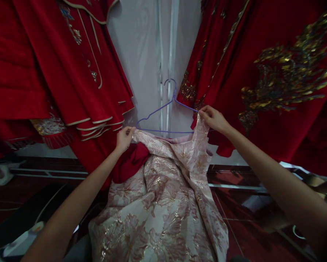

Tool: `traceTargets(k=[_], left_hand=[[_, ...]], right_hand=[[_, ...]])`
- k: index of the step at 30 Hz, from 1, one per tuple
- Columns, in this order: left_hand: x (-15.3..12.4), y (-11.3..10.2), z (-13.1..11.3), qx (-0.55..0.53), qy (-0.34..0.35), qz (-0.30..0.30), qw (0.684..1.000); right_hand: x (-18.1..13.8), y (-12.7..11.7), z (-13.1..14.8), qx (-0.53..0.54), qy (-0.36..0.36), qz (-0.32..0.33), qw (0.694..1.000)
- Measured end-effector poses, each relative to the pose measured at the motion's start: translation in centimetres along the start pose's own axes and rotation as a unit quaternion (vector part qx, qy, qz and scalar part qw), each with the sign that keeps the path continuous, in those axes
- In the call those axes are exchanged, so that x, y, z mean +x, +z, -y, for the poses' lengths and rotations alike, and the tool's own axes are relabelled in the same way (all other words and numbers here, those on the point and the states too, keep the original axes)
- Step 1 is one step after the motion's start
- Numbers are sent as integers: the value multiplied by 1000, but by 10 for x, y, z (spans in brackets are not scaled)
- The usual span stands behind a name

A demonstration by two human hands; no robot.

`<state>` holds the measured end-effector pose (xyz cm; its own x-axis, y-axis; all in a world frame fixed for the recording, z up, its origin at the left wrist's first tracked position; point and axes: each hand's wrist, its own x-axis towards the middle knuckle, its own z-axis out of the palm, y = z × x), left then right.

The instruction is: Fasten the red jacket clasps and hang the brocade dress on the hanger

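A pale pink dress [163,193] with a shiny floral pattern hangs down in front of me. Its shoulders are on a thin purple clothes hanger [158,109], whose hook points up. My left hand [125,138] is closed in a pinch on the left shoulder of the dress, at the hanger's left end. At the other end, my right hand [212,118] pinches the right shoulder strap against the hanger. A dark red piece of cloth [132,162] shows beside the dress, below my left hand.
Red garments [92,72] with cream piping hang on the left. On the right hang red garments with gold embroidery [286,72]. Behind is a pale wall [141,43]. An iron-like white object [24,242] sits at the lower left. A metal rail [234,187] runs low near the tiled floor.
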<state>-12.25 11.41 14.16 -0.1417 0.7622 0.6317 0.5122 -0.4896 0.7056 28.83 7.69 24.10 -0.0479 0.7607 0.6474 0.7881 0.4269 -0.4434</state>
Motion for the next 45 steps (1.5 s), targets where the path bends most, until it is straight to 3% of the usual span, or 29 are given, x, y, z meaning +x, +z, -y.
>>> traceTargets(k=[7,20,30,45], left_hand=[[-7,4,13,-44,-38,-16,998],[-7,4,22,-45,-25,-27,998],[-5,5,23,-89,-106,-26,990],[-4,-2,23,-86,-83,-45,992]], right_hand=[[-1,-6,3,-10,-15,-2,1000],[0,-9,0,-33,-32,-7,999],[0,-10,0,-29,-32,-4,999],[-3,-14,7,-46,-37,-1,998]])
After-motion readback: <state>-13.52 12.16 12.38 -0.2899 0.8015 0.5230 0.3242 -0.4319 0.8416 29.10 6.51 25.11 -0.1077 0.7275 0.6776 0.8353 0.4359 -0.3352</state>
